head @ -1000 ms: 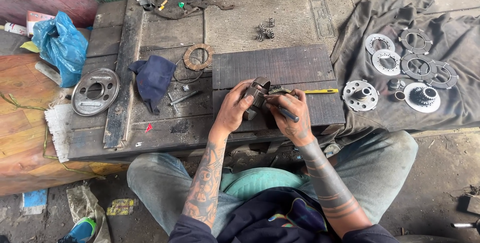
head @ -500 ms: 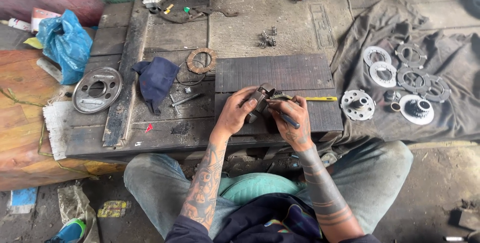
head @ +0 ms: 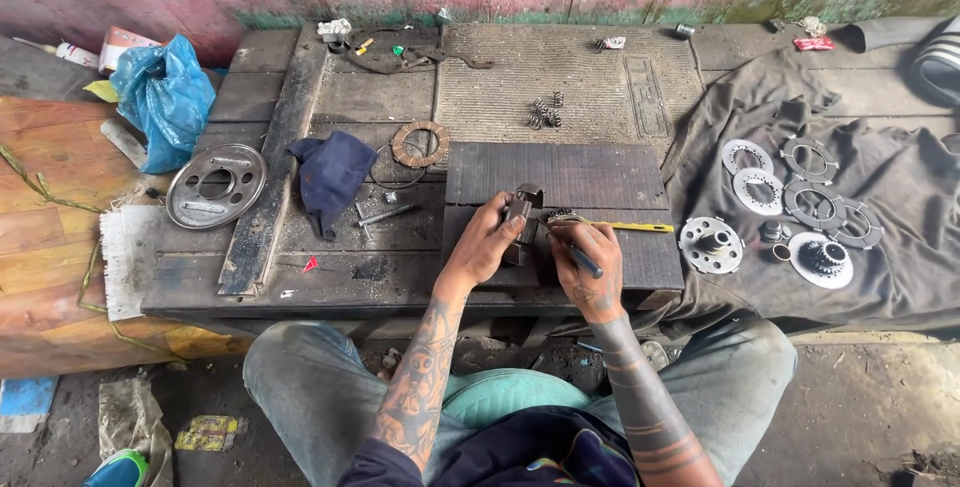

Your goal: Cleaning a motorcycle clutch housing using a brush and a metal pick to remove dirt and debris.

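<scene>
L hand [head: 487, 242] grips metal part [head: 523, 215], R hand [head: 590, 265] pinches tool [head: 583, 259] at its 4 o'clock; mid-fitting, next needs steady hold.

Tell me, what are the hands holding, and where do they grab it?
Left hand grips a dark metal part by its side. Right hand holds a dark tool by its handle.

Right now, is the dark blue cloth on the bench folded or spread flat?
Neither: the dark blue cloth lies crumpled in a loose heap, with creases showing.
</scene>
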